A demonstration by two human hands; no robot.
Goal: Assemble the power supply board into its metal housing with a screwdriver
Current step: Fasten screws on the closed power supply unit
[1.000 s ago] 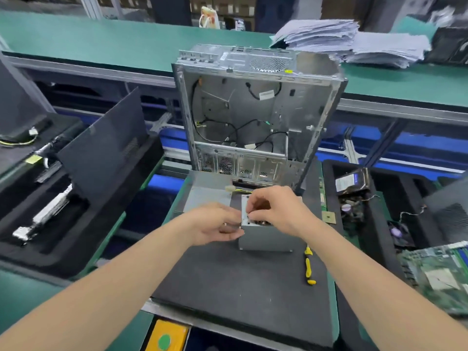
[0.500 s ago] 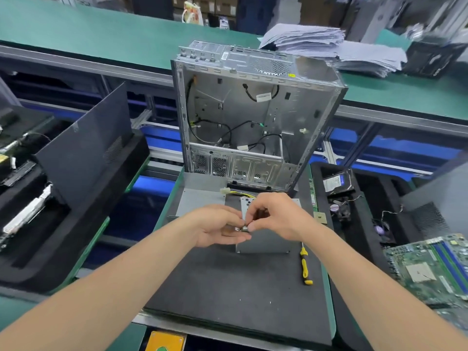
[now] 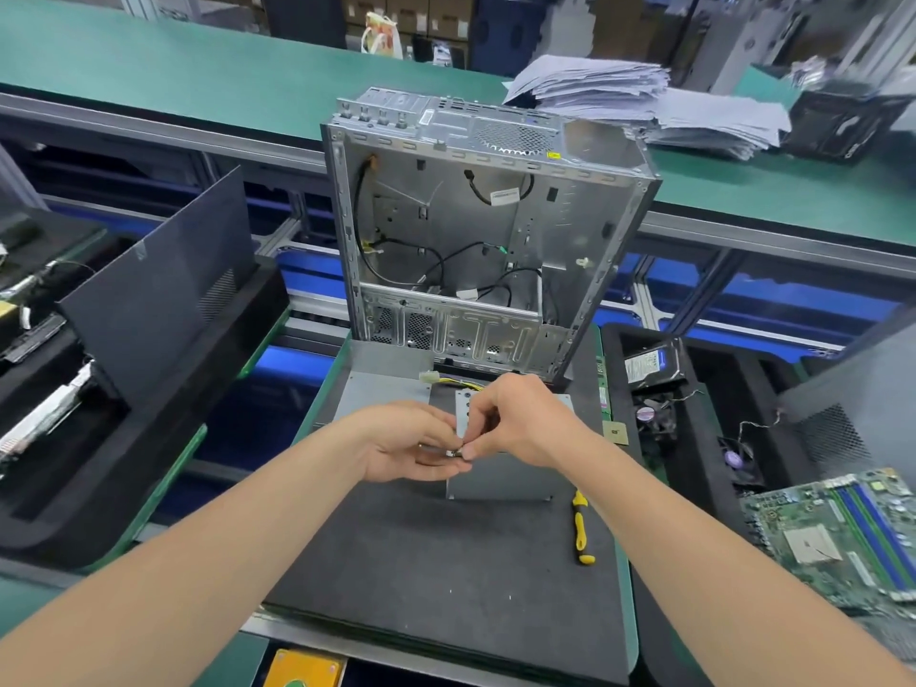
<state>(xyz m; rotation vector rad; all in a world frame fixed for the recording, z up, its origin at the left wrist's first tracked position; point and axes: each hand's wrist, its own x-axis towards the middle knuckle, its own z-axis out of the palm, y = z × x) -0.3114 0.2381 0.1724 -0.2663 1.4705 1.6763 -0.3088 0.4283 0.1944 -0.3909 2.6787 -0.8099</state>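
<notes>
The grey metal power supply housing [image 3: 500, 480] sits on the dark foam mat [image 3: 446, 562], mostly behind my hands. My left hand [image 3: 411, 446] lies palm up in front of it with small screws [image 3: 452, 453] in the cupped palm. My right hand [image 3: 515, 421] pinches one small screw at the left palm's edge. A yellow and black screwdriver [image 3: 581, 530] lies on the mat to the right of the housing, untouched. Yellow wires with a white connector [image 3: 430, 378] lead out behind the housing.
An open computer case [image 3: 476, 240] stands upright at the mat's far edge. A grey flat panel [image 3: 381, 384] lies behind the housing. A black side panel [image 3: 163, 295] leans at the left. A tray with a hard drive [image 3: 652, 364] and a motherboard [image 3: 842, 533] lie at the right.
My hands have drawn slightly back from the housing's top. The right fingers now pinch a screw at the left palm. The camera view shifted a little.
</notes>
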